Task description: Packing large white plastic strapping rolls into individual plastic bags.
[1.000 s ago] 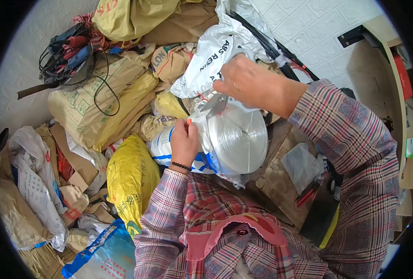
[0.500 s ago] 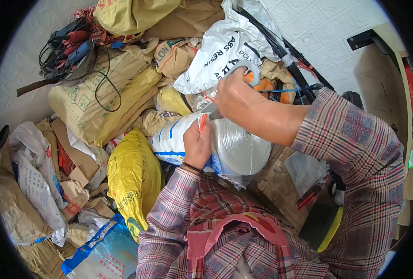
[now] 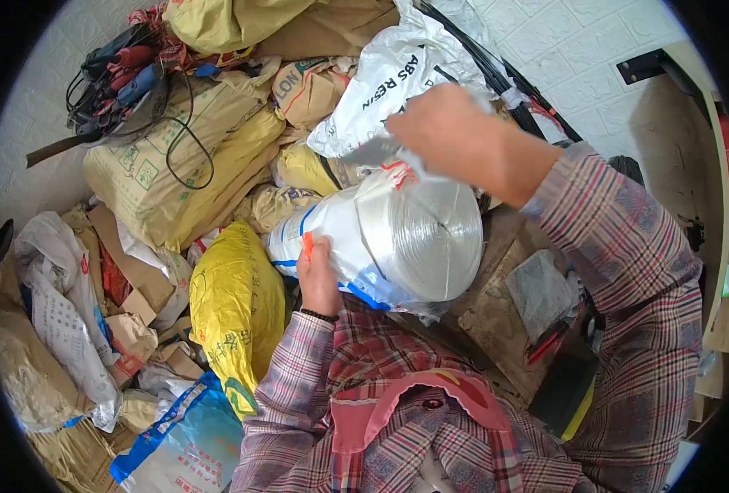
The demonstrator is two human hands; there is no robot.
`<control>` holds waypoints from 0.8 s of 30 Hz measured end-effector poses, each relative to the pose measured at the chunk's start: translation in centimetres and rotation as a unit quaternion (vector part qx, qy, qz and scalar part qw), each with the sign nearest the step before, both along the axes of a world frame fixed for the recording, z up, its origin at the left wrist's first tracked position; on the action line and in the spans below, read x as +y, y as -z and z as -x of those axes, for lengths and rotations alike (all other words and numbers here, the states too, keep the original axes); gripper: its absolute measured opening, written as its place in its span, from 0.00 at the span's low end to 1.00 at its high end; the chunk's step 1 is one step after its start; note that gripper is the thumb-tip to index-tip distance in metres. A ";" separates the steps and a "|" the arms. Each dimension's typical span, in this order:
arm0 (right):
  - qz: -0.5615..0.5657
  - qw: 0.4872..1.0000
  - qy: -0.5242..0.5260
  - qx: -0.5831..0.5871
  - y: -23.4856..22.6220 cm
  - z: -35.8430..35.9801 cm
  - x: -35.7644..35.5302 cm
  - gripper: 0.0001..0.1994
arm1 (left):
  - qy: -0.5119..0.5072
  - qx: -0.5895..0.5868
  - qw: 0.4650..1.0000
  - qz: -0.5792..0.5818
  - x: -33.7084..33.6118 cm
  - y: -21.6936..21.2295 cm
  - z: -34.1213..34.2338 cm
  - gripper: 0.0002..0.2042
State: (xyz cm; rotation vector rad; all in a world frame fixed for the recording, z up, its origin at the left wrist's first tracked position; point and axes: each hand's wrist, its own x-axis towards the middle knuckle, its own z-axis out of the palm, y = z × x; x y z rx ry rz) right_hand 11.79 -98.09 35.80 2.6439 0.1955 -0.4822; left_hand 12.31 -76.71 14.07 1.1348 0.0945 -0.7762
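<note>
A thick roll of clear-white plastic twine point(image 3: 442, 238) lies in front of me, partly wrapped in a white and blue plastic bag point(image 3: 327, 226). My left hand point(image 3: 319, 279) is closed on the bag's left side, with a small orange scrap at the thumb. Above the roll my right hand point(image 3: 463, 135), smeared by motion, grips grey scissors point(image 3: 372, 154); the blade points left and the handle is mostly hidden. Loose red-printed plastic point(image 3: 397, 172) sticks up at the roll's upper edge, just under the right hand.
A yellow sack point(image 3: 237, 304) lies left of the roll, beside torn cardboard and crumpled bags. Brown sacks point(image 3: 183, 164) and a white printed sack point(image 3: 397, 82) are piled behind. At the right are a wooden board point(image 3: 496, 320) and long black rods point(image 3: 479, 57).
My left hand has moved left along the bag, with the orange scrap. My right hand has shifted right and slightly up with the scissors. More of the roll now shows.
</note>
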 end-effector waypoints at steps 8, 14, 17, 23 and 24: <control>-0.087 0.971 0.218 -0.053 -1.0 7.6 -1.3 0.16 | 0.027 0.136 0.990 0.004 1.0 2.2 -0.1 0.15; -0.162 0.934 0.282 -0.148 3.3 11.3 -0.5 0.17 | 0.240 -0.142 0.960 -0.021 -0.5 -3.3 1.1 0.17; -0.183 0.935 0.247 -0.179 4.4 11.2 0.1 0.17 | 0.169 -0.034 0.985 0.014 -0.2 -2.6 2.0 0.18; -0.160 0.949 0.208 -0.175 2.2 11.5 0.5 0.17 | 0.073 -0.008 0.997 -0.018 3.3 6.4 2.3 0.18; -0.161 0.950 0.198 -0.181 1.7 11.9 0.2 0.17 | 0.079 -0.045 0.995 -0.050 3.4 7.1 2.3 0.18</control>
